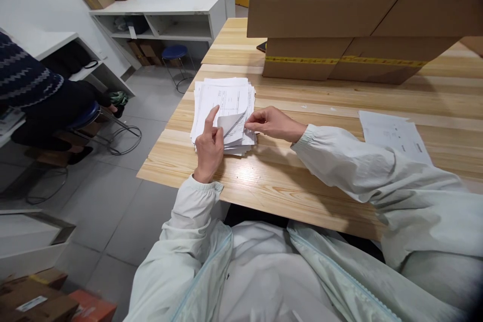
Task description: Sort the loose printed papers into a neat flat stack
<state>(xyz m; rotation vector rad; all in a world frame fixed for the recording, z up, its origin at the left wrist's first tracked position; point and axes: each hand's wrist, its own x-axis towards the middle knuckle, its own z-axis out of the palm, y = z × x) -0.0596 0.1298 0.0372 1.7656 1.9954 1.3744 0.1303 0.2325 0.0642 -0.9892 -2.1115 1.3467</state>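
Note:
A stack of white printed papers (226,98) lies near the left end of a wooden table (287,181). My left hand (209,146) rests on the stack's near left part, its index finger pressing the top sheet. My right hand (272,123) pinches the near right corner of the top sheet (231,123), which is curled up and folded back toward the left. Both arms wear pale green sleeves.
Large cardboard boxes (350,20) stand at the table's far side. A separate sheet of paper (394,136) lies to the right. A person in dark clothes (33,90) sits on a stool at left. White shelves (166,15) and a blue stool (174,53) stand beyond.

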